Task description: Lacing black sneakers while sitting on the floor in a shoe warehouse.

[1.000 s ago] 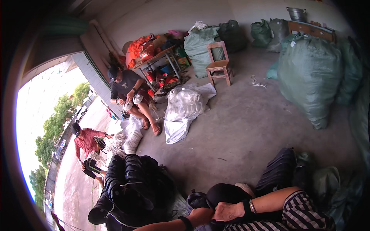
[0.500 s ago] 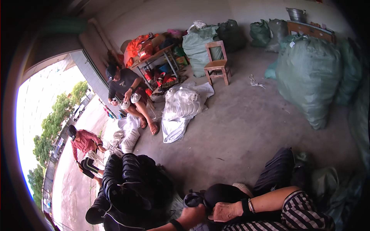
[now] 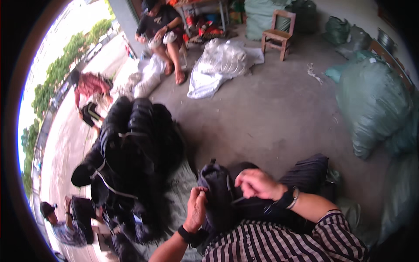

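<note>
A dark grey piece like a shoe upper (image 3: 214,185), with a small loop at its far end, lies over my lap. My left hand (image 3: 196,208) pinches its left edge between thumb and fingers. To the right of it, my right hand (image 3: 257,183) is raised with its fingers curled in; whatever they hold, if anything, is too small to make out. A thin pale strip (image 3: 238,201) shows below that hand. At my left stands a big heap of nested black shoe uppers (image 3: 135,144), bound in bundles with pale cord (image 3: 111,187).
Beyond the heap, one person (image 3: 159,26) sits handling white pieces near a white sack (image 3: 218,65). Another person (image 3: 89,89) bends outside, and a third (image 3: 72,222) sits lower left. Green sacks (image 3: 373,100) line the right; a wooden chair (image 3: 278,35) stands at the back.
My view has tilted downward. Both hands have come apart: the left now grips the upper's left edge, and the right has lifted off to the right. A third person has come into view.
</note>
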The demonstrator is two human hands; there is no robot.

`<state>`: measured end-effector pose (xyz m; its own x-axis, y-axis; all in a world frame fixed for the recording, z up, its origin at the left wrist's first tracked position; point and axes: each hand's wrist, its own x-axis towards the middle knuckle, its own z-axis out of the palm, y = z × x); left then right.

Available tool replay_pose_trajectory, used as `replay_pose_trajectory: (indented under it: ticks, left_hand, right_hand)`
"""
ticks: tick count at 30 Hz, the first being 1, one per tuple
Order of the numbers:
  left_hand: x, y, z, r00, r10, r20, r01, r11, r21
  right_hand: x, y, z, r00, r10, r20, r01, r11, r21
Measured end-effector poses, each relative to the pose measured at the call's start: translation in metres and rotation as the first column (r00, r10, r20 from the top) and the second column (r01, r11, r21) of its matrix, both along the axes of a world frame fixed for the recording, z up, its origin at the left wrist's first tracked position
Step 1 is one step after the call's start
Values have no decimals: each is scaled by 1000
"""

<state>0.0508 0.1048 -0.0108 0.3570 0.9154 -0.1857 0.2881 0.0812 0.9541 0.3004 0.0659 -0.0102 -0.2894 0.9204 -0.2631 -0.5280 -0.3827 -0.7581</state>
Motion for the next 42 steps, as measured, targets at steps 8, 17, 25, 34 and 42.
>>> replay_pose_trajectory:
  ticks: [8, 17, 25, 34, 42]
  left_hand:
    - [-16, -32, -16, 930, 239, 278, -198, 966, -167]
    - [-39, -53, -15, 978, 140, 152, -101, 966, -240]
    - [-26, -45, -5, 985, 32, -171, 48, 895, 444]
    - [-34, -45, -10, 968, -152, -197, 205, 937, 282]
    - [-21, -51, -10, 997, 15, -72, -10, 997, 74]
  right_hand:
    - [372, -138, 20, 359, -932, -56, 928, 349, 132]
    - [111, -21, 38, 837, -409, 363, 416, 907, 65]
    - [-57, -24, 18, 81, 4, 997, -800, 596, 63]
    - [-11, -20, 56, 359, 255, 898, -545, 838, -21]
    - [-68, 20, 20, 827, 221, 517, -217, 974, -70]
